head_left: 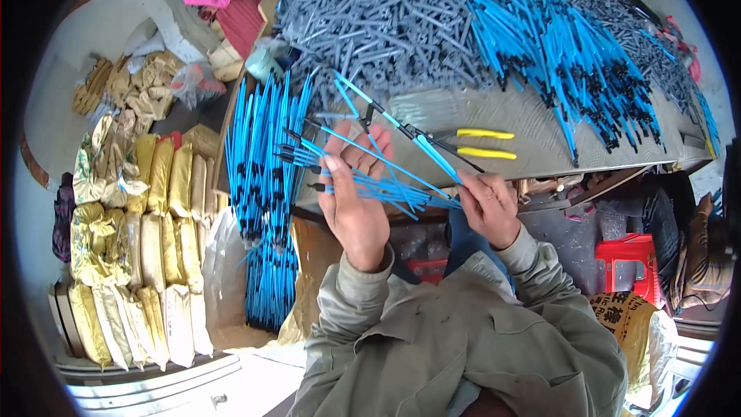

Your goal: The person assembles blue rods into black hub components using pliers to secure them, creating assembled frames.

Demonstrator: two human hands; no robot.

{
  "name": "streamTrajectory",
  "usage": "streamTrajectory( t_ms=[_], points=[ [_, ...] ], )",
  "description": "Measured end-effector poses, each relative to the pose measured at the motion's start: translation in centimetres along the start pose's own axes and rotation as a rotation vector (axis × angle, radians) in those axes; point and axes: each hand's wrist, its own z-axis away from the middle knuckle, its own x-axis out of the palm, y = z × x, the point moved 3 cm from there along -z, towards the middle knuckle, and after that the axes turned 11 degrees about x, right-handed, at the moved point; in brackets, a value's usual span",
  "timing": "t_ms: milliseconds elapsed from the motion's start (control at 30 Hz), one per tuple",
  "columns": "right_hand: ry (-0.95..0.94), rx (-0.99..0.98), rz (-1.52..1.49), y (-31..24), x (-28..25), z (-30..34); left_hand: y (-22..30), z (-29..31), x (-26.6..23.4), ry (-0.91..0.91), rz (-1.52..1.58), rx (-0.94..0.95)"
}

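Observation:
Palm up, my left hand (353, 205) has its thumb bent over a loose bunch of thin blue rods with black tips (386, 188). The bunch crosses the palm and fans out to the right. My right hand (492, 205) pinches the lower end of a longer blue rod with black fittings (434, 153), which slants up to the left above the table edge. Whether my right fingers also touch the bunch's right ends, I cannot tell. Just beyond that hand lie yellow-handled pliers (485, 134), their jaws partly hidden behind the long rod.
Grey plastic pieces (378, 19) heap over the worktable (532, 127). Blue rods pile up at right (571, 62), and more stand at left (262, 154). Gold packets (166, 251) are stacked at far left. A red stool (629, 251) and another person's sleeve (695, 251) show at right.

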Motion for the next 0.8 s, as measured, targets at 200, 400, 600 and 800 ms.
streamTrajectory(
  t_ms=[200, 400, 600, 800],
  points=[
    [-0.063, -0.065, 0.019, -1.3, 0.2, 2.4, -1.3, 0.8, -2.0, 0.022, -0.383, 0.156],
    [-0.057, 0.036, 0.012, 7.7, -4.8, -2.4, 2.9, 0.7, -2.3, 0.028, 0.086, 0.007],
    [-0.102, 0.544, 0.662, 15.9, -10.6, -9.8, 5.3, 2.3, -3.1, -0.223, 0.443, -0.091],
    [-0.175, 0.643, 0.382, 17.2, -7.5, -6.6, 1.7, 3.6, -0.9, -0.211, 0.053, -0.297]
  ],
)
